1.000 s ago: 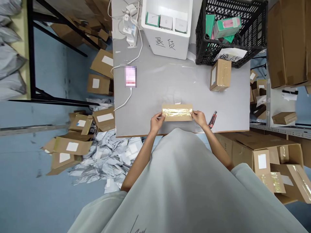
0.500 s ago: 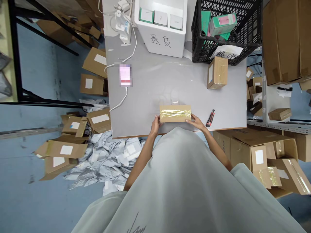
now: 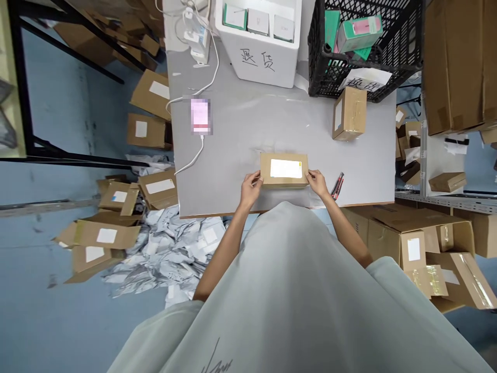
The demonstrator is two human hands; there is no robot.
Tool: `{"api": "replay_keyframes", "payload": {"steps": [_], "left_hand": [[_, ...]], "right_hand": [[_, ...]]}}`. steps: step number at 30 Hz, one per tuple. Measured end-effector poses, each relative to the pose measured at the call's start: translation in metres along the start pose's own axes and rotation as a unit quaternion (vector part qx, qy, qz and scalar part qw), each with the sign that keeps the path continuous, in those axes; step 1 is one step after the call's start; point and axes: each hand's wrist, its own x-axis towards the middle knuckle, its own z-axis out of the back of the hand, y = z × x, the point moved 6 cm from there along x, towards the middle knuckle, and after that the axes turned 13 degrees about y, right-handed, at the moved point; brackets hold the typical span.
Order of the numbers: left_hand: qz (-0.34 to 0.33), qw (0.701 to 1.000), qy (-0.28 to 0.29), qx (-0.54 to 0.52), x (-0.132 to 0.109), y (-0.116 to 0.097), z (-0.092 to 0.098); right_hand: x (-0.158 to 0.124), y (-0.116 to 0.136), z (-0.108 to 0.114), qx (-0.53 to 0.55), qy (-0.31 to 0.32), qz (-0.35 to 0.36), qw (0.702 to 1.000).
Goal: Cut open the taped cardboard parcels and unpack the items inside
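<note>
A small brown cardboard box (image 3: 265, 167) with a white label on its upper face lies near the front edge of the grey table (image 3: 240, 124). My left hand (image 3: 250, 189) grips its left end with curled fingers. My right hand (image 3: 318, 182) grips its right end the same way. A red and black utility knife (image 3: 337, 186) lies on the table just right of my right hand.
A taped cardboard box (image 3: 349, 114) stands at the back right by a black crate (image 3: 404, 46). A white bin (image 3: 264, 57) and a charging phone (image 3: 200, 116) sit further back. Cardboard boxes and grey mailer bags litter the floor on both sides.
The box has been turned over in my hands: its taped face showed before, and its white-labelled face shows now. Both hands stayed at its ends.
</note>
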Motion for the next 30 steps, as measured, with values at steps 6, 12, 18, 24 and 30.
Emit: {"api": "replay_keyframes", "payload": {"steps": [6,12,18,24,30], "left_hand": [[0.091,0.994,0.018,-0.053,0.001,0.033,-0.002],[0.157,0.979,0.021,-0.128,-0.032,0.039,-0.016],[0.090,0.992,-0.024,-0.082,-0.031,0.007,-0.005],[-0.009,1.000,-0.015,0.006,-0.007,-0.026,0.013],[0.028,1.000,-0.009,0.012,0.009,-0.016,0.010]], "right_hand": [[0.004,-0.015,-0.008,0.053,0.035,-0.053,0.997],[-0.037,-0.019,-0.033,0.164,0.096,-0.073,0.979],[-0.047,0.003,-0.028,0.148,0.052,-0.020,0.987],[-0.021,0.024,0.010,0.074,-0.012,0.025,0.997],[0.000,0.015,0.009,0.024,-0.003,-0.027,0.999]]}}
